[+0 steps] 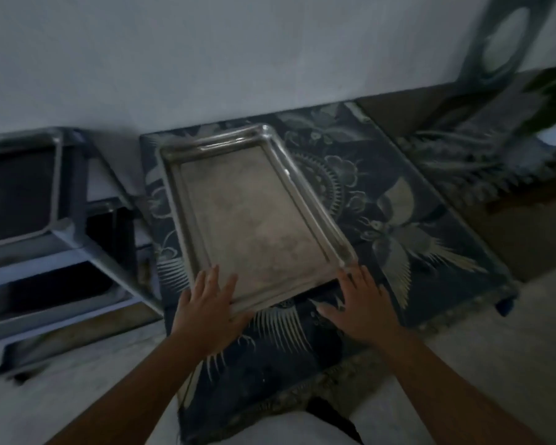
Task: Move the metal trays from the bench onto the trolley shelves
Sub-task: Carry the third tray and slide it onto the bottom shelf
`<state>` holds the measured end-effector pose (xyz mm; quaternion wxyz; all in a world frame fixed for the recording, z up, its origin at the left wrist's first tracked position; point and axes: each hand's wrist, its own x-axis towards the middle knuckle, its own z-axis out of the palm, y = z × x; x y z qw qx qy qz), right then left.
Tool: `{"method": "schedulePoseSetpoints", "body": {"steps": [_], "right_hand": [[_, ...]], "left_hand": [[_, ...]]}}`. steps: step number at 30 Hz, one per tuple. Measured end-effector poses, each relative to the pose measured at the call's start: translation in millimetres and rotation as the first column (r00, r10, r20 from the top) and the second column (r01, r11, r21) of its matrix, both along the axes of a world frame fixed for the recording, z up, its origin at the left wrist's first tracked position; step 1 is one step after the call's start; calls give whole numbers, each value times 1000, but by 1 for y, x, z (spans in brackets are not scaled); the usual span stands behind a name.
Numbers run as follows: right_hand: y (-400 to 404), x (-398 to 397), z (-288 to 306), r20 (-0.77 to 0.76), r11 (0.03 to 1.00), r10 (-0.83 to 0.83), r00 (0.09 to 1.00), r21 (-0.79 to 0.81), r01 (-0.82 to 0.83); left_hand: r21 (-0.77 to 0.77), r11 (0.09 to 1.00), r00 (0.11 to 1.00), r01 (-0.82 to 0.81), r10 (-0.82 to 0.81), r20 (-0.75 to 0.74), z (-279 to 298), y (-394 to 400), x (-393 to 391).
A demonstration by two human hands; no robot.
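One metal tray [251,216] lies flat on the tabletop [398,200], which is covered by a dark patterned cloth [366,175]; the tray sits skewed, its near edge towards the person. Left hand [206,309]: fingers straight and spread, resting over the near left corner of the tray, with the thumb lying along the outside of the near rim; nothing is gripped yet. Right hand [360,306]: fingers extended and apart, flat on the cloth just beside the near right corner, touching or almost touching the rim; the blur does not settle which. The trolley [77,220] stands to the left of the tabletop, its metal shelves stacked one above another; another tray [16,187] appears to rest on the upper shelf, though the dim light leaves this uncertain.

Step in hand, as judged: taking hold of the tray before lifting it. Good practice would be to hook the fingers of both hands under the near rim or the two long sides, thumbs on top, so the load is balanced. The tray should be kept level, lifted clear of the cloth so as not to drag it, then swung left and slid onto a free shelf.
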<state>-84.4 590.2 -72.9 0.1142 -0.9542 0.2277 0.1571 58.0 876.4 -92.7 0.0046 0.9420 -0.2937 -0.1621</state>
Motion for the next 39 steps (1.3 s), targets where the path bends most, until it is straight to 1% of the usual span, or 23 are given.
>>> {"method": "schedulePoseSetpoints", "body": {"steps": [2,4,6,7,9,10,12,14,15,17,19,21,23,26,28,30,32,33,36,38,39], "right_hand": [[-21,24,-3,0,998,61,998,-19,-61],[-42,50,-8,0,992,124,992,-30,-124],[-62,73,-14,7,986,168,986,-6,-168],[-71,85,-18,13,982,187,982,11,-187],[-88,105,-27,36,977,203,978,54,-205],[-96,116,-32,55,976,192,980,92,-196],[-106,134,-39,105,968,144,984,189,-162],[-114,149,-44,156,954,70,985,279,-112],[-117,155,-45,177,942,17,984,327,-75],[-122,167,-46,205,897,-127,971,441,24],[-125,177,-46,201,849,-252,947,514,118],[-127,185,-49,161,805,-341,926,559,199],[-128,193,-54,133,767,-405,905,589,256],[-128,204,-63,115,728,-497,860,595,341],[-128,209,-70,126,733,-504,854,586,346],[-128,210,-76,146,741,-500,853,582,335],[-129,211,-78,142,745,-492,859,579,331],[-130,213,-79,134,740,-492,860,584,333],[-132,215,-82,115,750,-481,869,568,340],[-132,211,-84,137,773,-439,888,561,296],[-131,210,-82,125,758,-442,888,581,296]], "left_hand": [[-12,993,993,-117,117,-11,-8,1,1],[-41,973,973,-228,226,-56,-15,0,0],[-77,931,929,-357,345,-132,-20,-3,-3],[-96,896,891,-434,411,-191,-22,-5,-3],[-158,797,795,-582,518,-316,-26,-10,-3],[-205,731,745,-650,560,-364,-27,-13,-1],[-287,580,642,-762,620,-452,-28,-19,6],[-317,450,549,-835,653,-522,-26,-26,14],[-315,408,515,-857,670,-535,-25,-29,20],[-283,351,451,-893,709,-543,-24,-31,33],[-216,325,390,-921,741,-547,-25,-31,49],[-201,324,380,-925,751,-541,-26,-29,65],[-231,301,379,-925,748,-545,-26,-28,78],[-252,269,365,-930,764,-532,-28,-27,94],[-271,210,331,-939,764,-554,-34,-28,100],[-288,88,257,-954,735,-627,-40,-29,100],[-290,-1,201,-957,718,-666,-44,-29,99],[-277,-17,183,-961,712,-677,-45,-28,98],[-256,-12,179,-967,683,-708,-48,-24,100],[-234,-28,153,-972,680,-717,-46,-22,102],[-208,-36,130,-978,675,-727,-43,-22,104]]}}
